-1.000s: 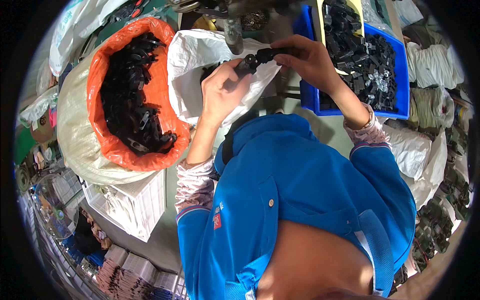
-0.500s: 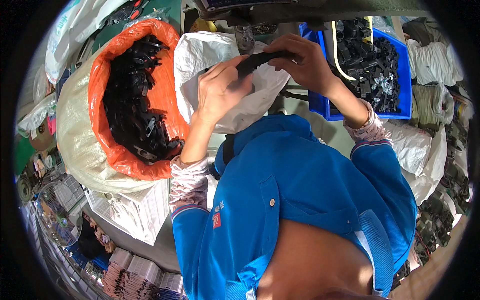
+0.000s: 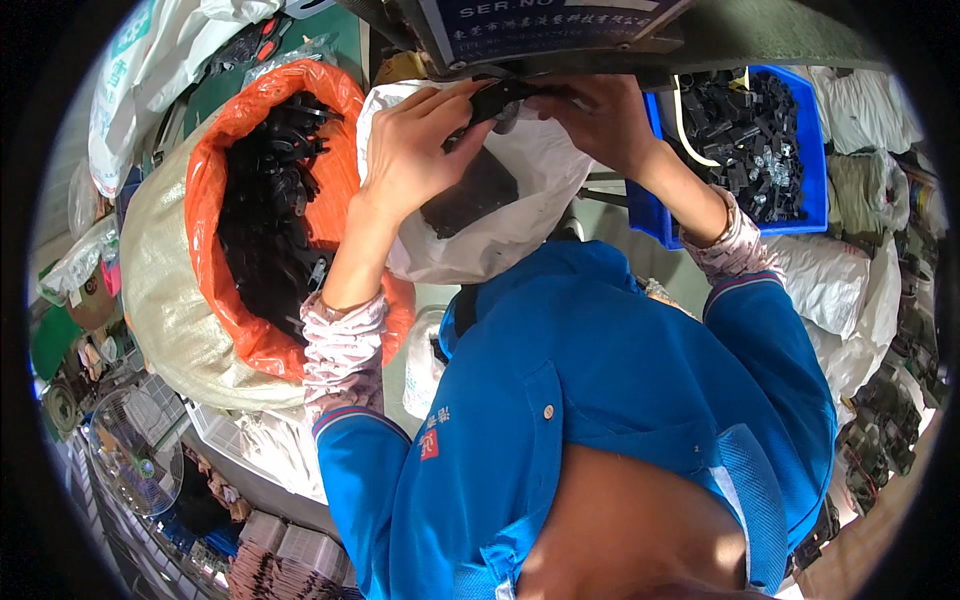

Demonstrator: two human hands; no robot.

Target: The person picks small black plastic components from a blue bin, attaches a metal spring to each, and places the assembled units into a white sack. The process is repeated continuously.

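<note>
A long black plastic part (image 3: 493, 101) is held between my two hands, just at the lower edge of a machine with a dark label plate (image 3: 555, 28). My left hand (image 3: 412, 145) is closed on its left end, thumb along the near side. My right hand (image 3: 606, 122) pinches the right end, its fingertips partly hidden under the machine's edge. Beneath my hands hangs an open white bag (image 3: 545, 185) with dark contents. The part's exact kind cannot be made out.
Left of me stands a sack with an orange plastic liner (image 3: 205, 215), filled with black plastic parts (image 3: 265, 210). On the right is a blue bin (image 3: 817, 150) of small black pieces, with a pale curved strip (image 3: 688, 135) at its near-left side. A fan (image 3: 135, 450) stands lower left.
Both hands, with the black part, have moved up to the machine's edge. My left hand has shifted left and its grip has turned. More of the machine's label plate shows.
</note>
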